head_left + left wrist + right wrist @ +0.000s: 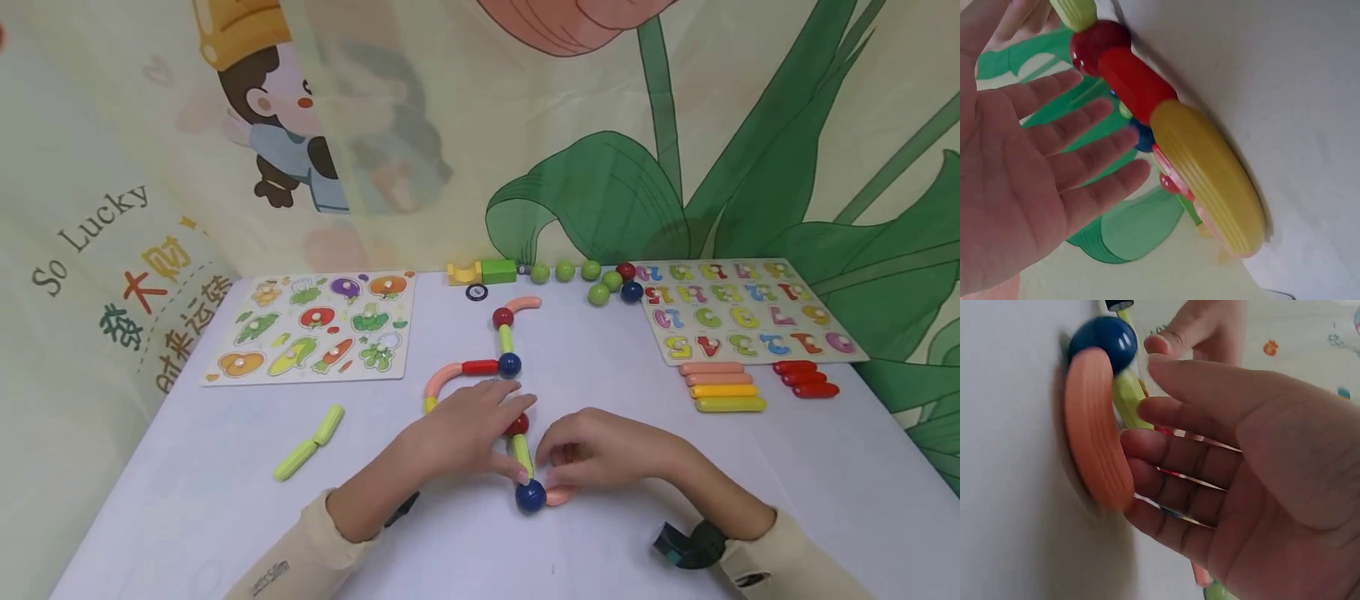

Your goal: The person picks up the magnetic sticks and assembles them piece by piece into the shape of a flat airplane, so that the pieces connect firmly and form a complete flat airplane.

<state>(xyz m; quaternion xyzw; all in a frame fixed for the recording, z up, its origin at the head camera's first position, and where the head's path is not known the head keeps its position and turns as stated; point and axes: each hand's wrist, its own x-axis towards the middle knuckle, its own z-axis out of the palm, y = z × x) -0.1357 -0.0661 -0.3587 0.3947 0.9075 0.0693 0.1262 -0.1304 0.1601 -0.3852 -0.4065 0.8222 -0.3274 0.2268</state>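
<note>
Left hand (465, 429) and right hand (603, 450) at near end of multicoloured glossy ball-and-stick chain (509, 364), centre of frame

Left fingers straight and spread, nothing pinched; right fingers loosely bent, thumb apart, nothing gripped, tips beside curved ribbed pink piece (1094, 425) at chain's bottom end, cannot tell if touching; chain runs upper centre to lower centre; white tabletop (607, 350) leaves room right of chain up to pale number board (712, 304), upper right, also at lower left; back edge meets printed cloth curtain (465, 125); writing: "So Lucky" (103, 223) plus Chinese characters (145, 290), left; beige left sleeve (315, 542) print unreadable; counts: four chain balls (531, 497) visible, two red, two blue; seven loose glossy balls (565, 270), upper centre, five green, one red, one blue; right side: two pink sticks (712, 379), one orange stick (723, 390), one yellow stick (731, 404), three red sticks (810, 377); left side: two lime sticks (328, 425).
</note>
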